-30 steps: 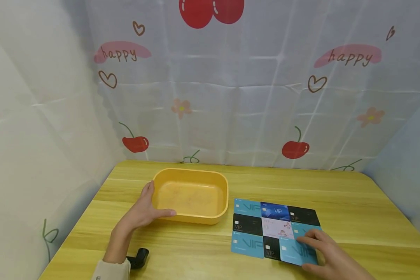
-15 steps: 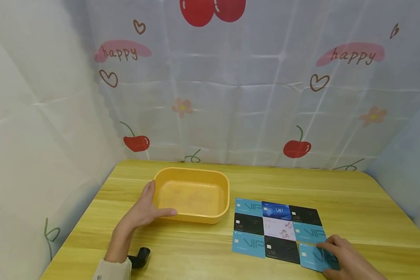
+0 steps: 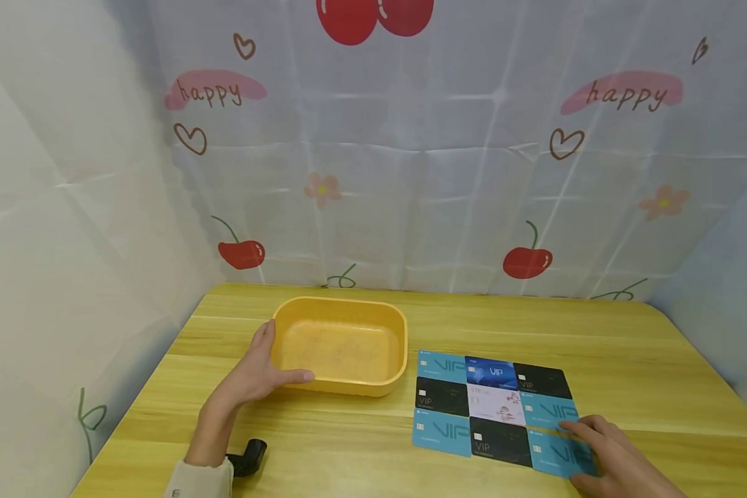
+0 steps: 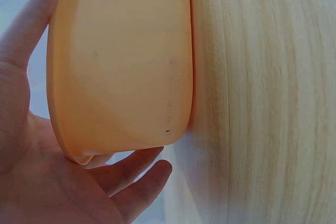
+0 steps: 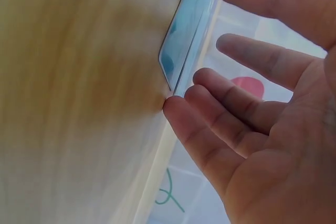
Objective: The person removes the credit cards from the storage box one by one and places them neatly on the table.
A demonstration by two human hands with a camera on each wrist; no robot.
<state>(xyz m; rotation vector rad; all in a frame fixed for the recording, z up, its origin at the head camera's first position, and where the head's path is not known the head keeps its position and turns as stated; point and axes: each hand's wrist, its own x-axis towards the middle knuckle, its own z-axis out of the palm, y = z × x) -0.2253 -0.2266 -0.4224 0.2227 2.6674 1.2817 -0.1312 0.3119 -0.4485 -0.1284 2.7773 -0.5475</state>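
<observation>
A yellow plastic basin [image 3: 355, 388] stands on the table with nothing inside. My left hand [image 3: 253, 374] holds its left end, thumb along the near rim and fingers round the side; in the left wrist view the fingertips lie against the outer wall. Several VIP cards lie flat in three rows right of the basin. At the bottom right corner of this grid lies a light blue card [image 3: 550, 451]. Over its right end is my right hand [image 3: 619, 460], fingers loosely spread, with the thumb at the near edge and the index fingertip close to the far edge.
A black angled object [image 3: 247, 458] lies beside the left sleeve [image 3: 200, 481]. The wooden table [image 3: 635, 360] ends at a white cherry-print sheet [image 3: 411, 207] behind, and more sheeting closes in both sides.
My right hand has slid the light blue card rightward off the black card, then nudged it up against the row. Its fingers have since loosened. My left hand stays on the basin.
</observation>
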